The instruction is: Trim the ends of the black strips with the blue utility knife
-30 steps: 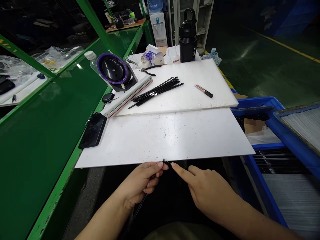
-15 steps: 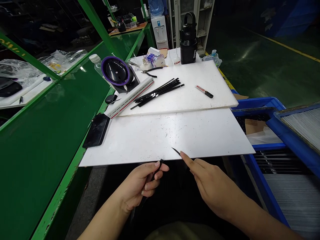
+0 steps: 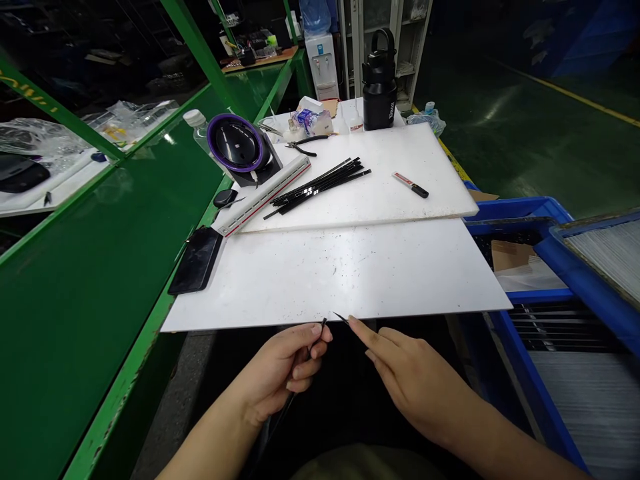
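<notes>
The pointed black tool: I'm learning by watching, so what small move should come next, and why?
I'd probably ease the right hand slightly left, bringing the tip of the pointed black tool to the exposed end of the black strip. The left hand pinches the strip near that end, and the tip is across a small gap.

Factory workshop, with a green bench (image 3: pixel 47 293) and blue crates (image 3: pixel 545 208).

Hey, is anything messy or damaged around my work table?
Yes, mildly. Dark specks are scattered on the white board, near its front edge. The black strips lie in an uneven, fanned pile on the foam slab. The green rail has chipped paint. I see no spill.
</notes>
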Demonstrator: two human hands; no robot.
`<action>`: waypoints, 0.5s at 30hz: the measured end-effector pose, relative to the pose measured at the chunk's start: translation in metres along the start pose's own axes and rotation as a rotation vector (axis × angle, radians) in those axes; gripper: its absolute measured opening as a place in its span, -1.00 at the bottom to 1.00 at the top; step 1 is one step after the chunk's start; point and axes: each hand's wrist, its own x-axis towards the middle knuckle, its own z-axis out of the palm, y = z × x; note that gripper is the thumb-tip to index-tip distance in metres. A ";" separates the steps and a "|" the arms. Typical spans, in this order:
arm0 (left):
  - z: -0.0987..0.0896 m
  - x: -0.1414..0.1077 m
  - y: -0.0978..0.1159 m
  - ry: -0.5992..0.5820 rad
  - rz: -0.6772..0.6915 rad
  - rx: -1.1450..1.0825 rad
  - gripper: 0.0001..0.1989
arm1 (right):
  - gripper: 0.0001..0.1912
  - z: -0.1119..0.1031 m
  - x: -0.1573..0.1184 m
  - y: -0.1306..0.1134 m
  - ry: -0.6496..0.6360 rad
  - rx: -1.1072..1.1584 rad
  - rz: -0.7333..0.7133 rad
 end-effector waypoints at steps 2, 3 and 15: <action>0.001 0.000 -0.001 -0.015 0.016 0.034 -0.80 | -0.33 0.002 -0.001 0.001 0.004 0.002 0.000; 0.001 -0.001 -0.002 -0.015 0.026 0.055 -0.80 | -0.28 0.002 -0.002 0.001 0.014 -0.005 -0.005; 0.024 -0.026 -0.008 0.637 0.743 1.209 -0.80 | -0.43 -0.034 0.056 0.032 0.464 -0.457 -0.226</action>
